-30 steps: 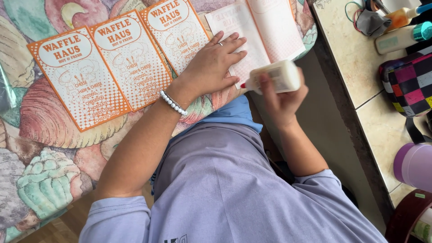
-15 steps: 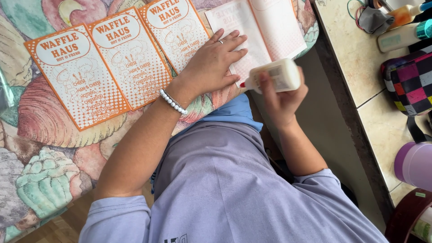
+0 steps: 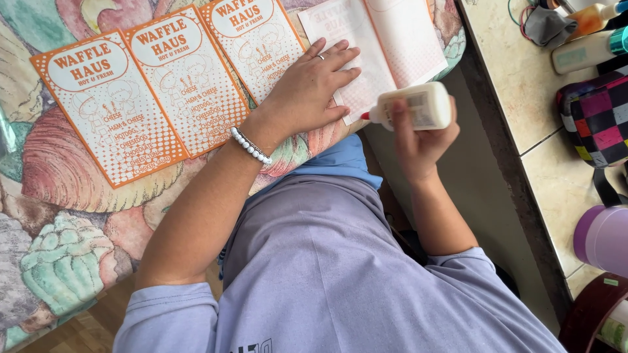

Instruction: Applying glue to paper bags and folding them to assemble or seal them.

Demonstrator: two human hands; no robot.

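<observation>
Glue bottle [image 3: 418,106] in right hand [image 3: 418,140], left hand [image 3: 307,88] pressing paper [image 3: 379,46]

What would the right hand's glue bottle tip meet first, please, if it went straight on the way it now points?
Most likely the pale sheet under the left hand: the red nozzle of the glue bottle in the right hand points at its lower edge, though depth is unclear.

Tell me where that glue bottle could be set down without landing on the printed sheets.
Free: the patterned cloth below the three orange sheets, left of the left hand's forearm, and the tiled counter between the table edge and the checkered bag. Crowded: the top, where sheets and the open booklet lie, beside the right hand holding the glue bottle.
</observation>
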